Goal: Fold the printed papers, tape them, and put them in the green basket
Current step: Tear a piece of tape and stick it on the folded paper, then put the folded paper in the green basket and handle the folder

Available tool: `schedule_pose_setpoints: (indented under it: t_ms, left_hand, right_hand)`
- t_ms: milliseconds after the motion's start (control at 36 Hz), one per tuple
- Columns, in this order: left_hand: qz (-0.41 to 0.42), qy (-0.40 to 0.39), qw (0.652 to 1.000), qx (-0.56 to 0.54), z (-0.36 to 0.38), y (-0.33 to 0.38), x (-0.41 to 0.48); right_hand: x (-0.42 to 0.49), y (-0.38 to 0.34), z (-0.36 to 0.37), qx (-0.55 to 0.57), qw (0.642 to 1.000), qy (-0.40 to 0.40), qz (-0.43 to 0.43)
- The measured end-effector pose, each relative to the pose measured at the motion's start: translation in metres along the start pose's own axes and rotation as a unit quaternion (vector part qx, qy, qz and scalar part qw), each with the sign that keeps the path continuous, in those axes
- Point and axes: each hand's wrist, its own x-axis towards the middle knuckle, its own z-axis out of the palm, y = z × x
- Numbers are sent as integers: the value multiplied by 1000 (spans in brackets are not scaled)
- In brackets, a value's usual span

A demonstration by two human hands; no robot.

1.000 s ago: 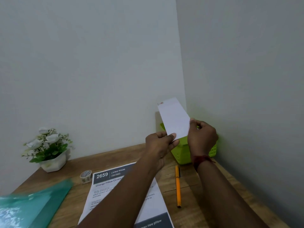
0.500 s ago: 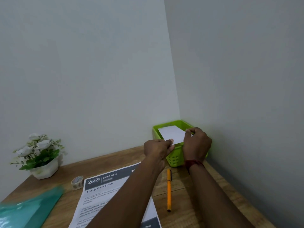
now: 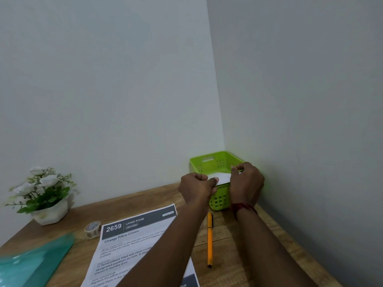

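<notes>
Left hand (image 3: 196,188): fingers curled, thumb pinching the near left end of the folded paper (image 3: 222,177), just at the basket's front rim.
Right hand (image 3: 246,185): fingers curled over the paper's right end, gripping it from above; a red thread band (image 3: 243,207) sits on the wrist.
Folded paper: white and small, held between both hands over the open top of the green basket (image 3: 207,158), about level with the rim. Whether it touches the inside cannot be told.
Green basket: in the far right corner of the desk (image 3: 230,230), close to both walls, with small holes in its sides.
Printed sheet (image 3: 128,243): flat and unfolded near the desk's front edge, partly under the left forearm, headed "2659 LIVING ROOM, Change Pillow Covers".
Pen (image 3: 210,239): orange, lying between the two forearms, just right of the sheet, its far end near the basket.
Tape roll (image 3: 92,229): standing just beside the sheet's far left corner.
Flower pot (image 3: 50,213): white, with white flowers, at the far left of the desk by the wall.
Folder (image 3: 35,264): teal and blurred, at the front left corner.
</notes>
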Motion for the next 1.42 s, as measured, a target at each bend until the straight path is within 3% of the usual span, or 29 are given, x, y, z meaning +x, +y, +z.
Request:
schedule_pose_setpoints:
  t_ms: [306, 444, 694, 806, 972, 1139, 1194, 1250, 1417]
  left_hand:
    - [54, 45, 995, 68, 3, -9, 2]
    - [83, 37, 992, 86, -2, -7, 4]
    - [116, 43, 980, 156, -71, 15, 10]
    - [109, 30, 977, 180, -119, 17, 9]
    - [35, 19, 990, 134, -193, -6, 10]
    - [87, 52, 978, 184, -239, -28, 16]
    - [137, 44, 962, 233, -247, -35, 20]
    - [195, -11, 937, 289, -248, -38, 27]
    - [283, -102, 864, 404, -253, -45, 42]
  right_hand:
    - [-1, 5, 2, -17, 1000, -5, 10]
    - [-4, 1, -3, -49, 998, 44, -4]
    - [-36, -31, 4, 10, 972, 55, -228]
    - [-59, -39, 14, 46, 946, -18, -320]
    - [-103, -48, 28, 74, 911, -146, -379]
    - [-123, -45, 35, 67, 862, -267, -426]
    - [-127, -43, 38, 54, 838, -332, -430]
    - [-126, -39, 40, 30, 813, -386, -434]
    - [-122, -31, 49, -31, 769, -451, -452]
